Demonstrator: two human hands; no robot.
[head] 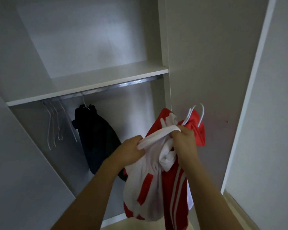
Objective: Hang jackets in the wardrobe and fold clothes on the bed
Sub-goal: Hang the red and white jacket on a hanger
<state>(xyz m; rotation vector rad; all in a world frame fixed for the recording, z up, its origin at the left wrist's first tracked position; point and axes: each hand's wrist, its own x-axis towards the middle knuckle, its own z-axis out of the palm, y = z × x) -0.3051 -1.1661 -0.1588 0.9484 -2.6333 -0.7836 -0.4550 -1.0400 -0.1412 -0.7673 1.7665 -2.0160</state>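
A red and white jacket [156, 188] hangs bunched in front of the open wardrobe, at lower centre right. My left hand [130, 151] grips its white fabric on the left. My right hand [184, 140] clutches the white collar part, close to a white hanger [200, 113] whose hook sticks up above the red cloth. A dark jacket [96, 136] hangs on a hanger from the metal rail [120, 85] inside the wardrobe.
Several empty white hangers [54, 123] hang at the rail's left end. A white shelf [90, 83] runs just above the rail. The wardrobe's side panel [206, 63] and a door edge [249, 90] stand to the right.
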